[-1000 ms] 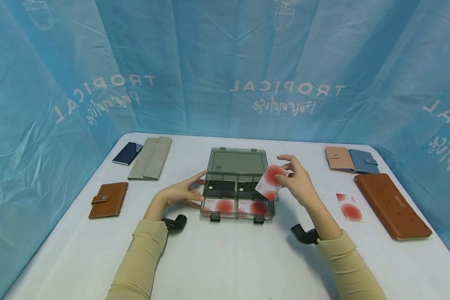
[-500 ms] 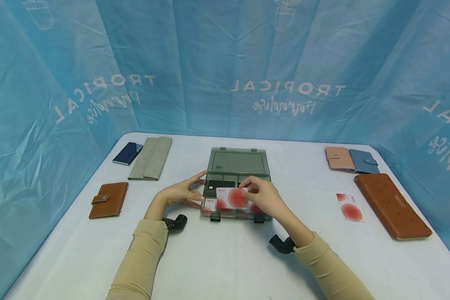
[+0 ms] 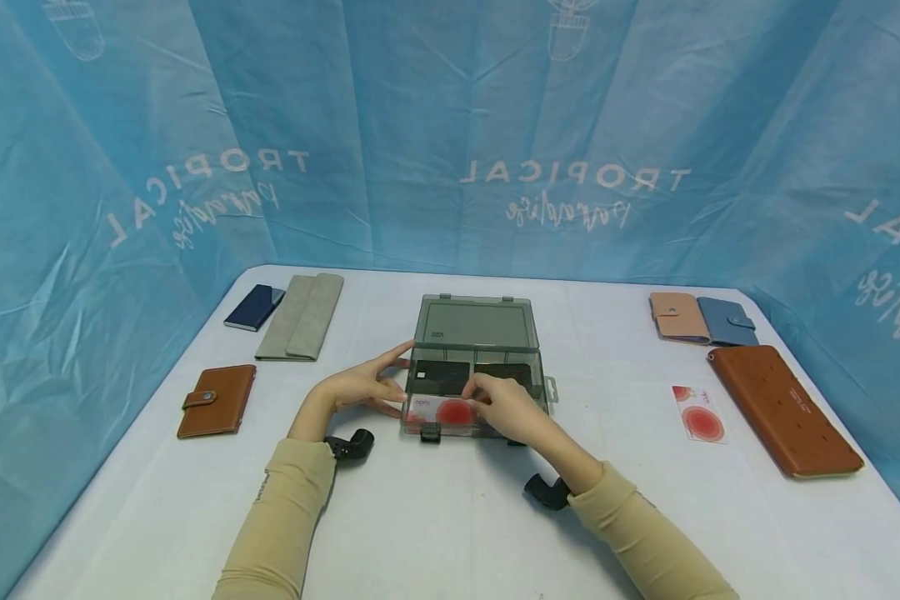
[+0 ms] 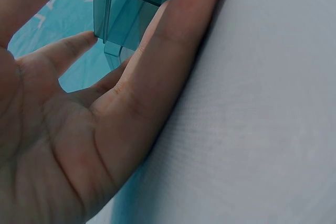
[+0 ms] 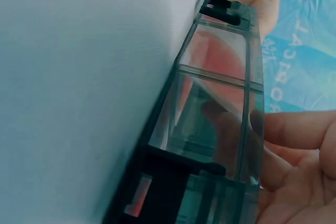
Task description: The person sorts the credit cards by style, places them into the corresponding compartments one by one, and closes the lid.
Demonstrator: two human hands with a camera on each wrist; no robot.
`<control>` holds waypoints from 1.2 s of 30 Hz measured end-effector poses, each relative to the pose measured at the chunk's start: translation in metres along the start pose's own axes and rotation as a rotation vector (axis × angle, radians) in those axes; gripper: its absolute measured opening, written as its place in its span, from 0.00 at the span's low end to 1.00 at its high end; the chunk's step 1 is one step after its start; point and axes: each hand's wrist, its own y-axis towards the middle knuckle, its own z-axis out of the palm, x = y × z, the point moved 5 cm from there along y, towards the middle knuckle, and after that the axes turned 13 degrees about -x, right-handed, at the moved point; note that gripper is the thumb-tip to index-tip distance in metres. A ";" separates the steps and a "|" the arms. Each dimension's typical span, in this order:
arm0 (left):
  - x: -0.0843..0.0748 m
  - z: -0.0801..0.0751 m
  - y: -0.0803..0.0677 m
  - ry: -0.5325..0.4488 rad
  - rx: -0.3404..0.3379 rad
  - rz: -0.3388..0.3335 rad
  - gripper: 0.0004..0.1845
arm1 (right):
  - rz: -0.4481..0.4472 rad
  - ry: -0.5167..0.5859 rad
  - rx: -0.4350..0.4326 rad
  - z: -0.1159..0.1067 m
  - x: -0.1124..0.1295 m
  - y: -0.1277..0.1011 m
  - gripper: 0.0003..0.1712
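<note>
A translucent grey-green plastic box [image 3: 437, 433] with compartments lies with its lid [image 3: 478, 322] tipped back. My right hand [image 3: 512, 410] reaches over its front right part and pinches the right edge of a red-and-white card [image 3: 427, 406] at the front left compartment. In the right wrist view, the fingertips [image 5: 215, 111] show through the clear wall. Dark cards [image 3: 437, 377] lie in the rear compartments. My left hand [image 3: 356, 387], fingers spread and mostly straight, touches the box's left side. Its long finger [image 4: 157, 61] lies along the box in the left wrist view.
Another red-and-white card [image 3: 701, 414] lies at right, beside a brown zip wallet [image 3: 786, 412]. A tan card holder [image 3: 679, 317] and a blue one [image 3: 727, 322] lie behind. At left are a brown wallet [image 3: 217, 400], a navy holder [image 3: 252, 307] and a grey pouch [image 3: 300, 317].
My right hand has carried the red-and-white card leftward from beside the box and lowered it to the front left compartment. The left hand has stayed at the box's side.
</note>
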 end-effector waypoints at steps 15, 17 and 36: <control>0.001 0.000 0.003 0.012 -0.014 -0.006 0.53 | -0.041 -0.189 0.154 0.010 -0.004 0.001 0.20; 0.000 0.001 0.003 0.015 -0.014 -0.005 0.52 | -0.037 -0.168 0.153 0.009 -0.005 0.001 0.21; -0.002 -0.001 -0.002 0.006 -0.007 0.007 0.52 | 0.141 -0.190 -0.143 -0.104 -0.096 -0.039 0.20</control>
